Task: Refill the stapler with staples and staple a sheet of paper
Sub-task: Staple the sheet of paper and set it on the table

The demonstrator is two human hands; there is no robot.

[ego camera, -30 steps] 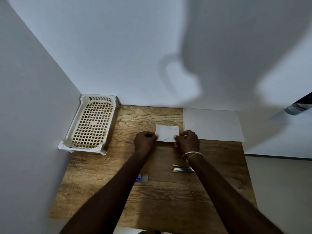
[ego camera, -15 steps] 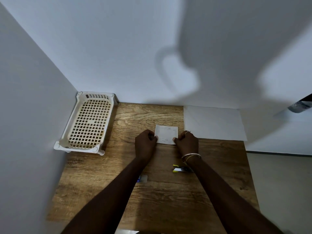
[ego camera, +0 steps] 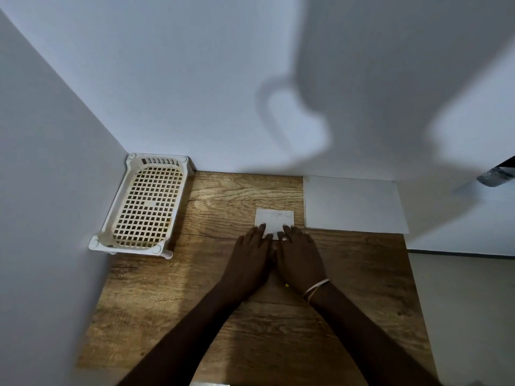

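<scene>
Both hands have flattened since a moment ago. Left hand (ego camera: 252, 253) and right hand (ego camera: 299, 254) lie open, side by side, fingertips pressing the small paper (ego camera: 276, 218) onto the wooden surface (ego camera: 223, 316), gripping nothing.

Folded paper (ego camera: 274, 220): I see a small white rectangle with faint marks, lying flat on the wooden table (ego camera: 172, 302), just left of the large sheet.
Its near edge: hidden under fingertips; I cannot tell how far it runs beneath them.
Large sheet (ego camera: 354, 204): white, blank, flat, in the table's far right corner, its right edge overhanging the table.
Stapler: I see only a tiny yellow speck (ego camera: 286, 285) on the table, nearer me than the folded paper; the rest is covered.
</scene>
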